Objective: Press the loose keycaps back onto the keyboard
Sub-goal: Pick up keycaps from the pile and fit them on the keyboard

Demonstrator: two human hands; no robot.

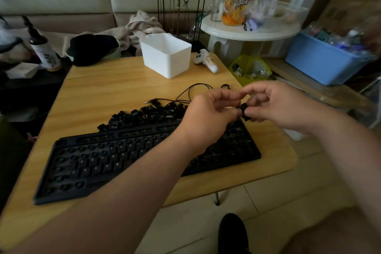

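While both hands hover over the right end of the keyboard (144,159), a small black keycap (244,109) sits between them. The right hand (276,105) pinches the keycap with its thumb below and curled fingers (254,90) above. The left hand (208,113) has curled fingers too, and its fingertips meet the keycap from the left side. I cannot tell how tight the left hand holds it. A pile of keycaps (148,115) lies on the table (103,88) just behind the keyboard. Many slots on the keyboard are bare, and some keys with letters sit in the middle. A black cable (193,90) curls behind the pile. A white box (166,54) stands near the far edge.
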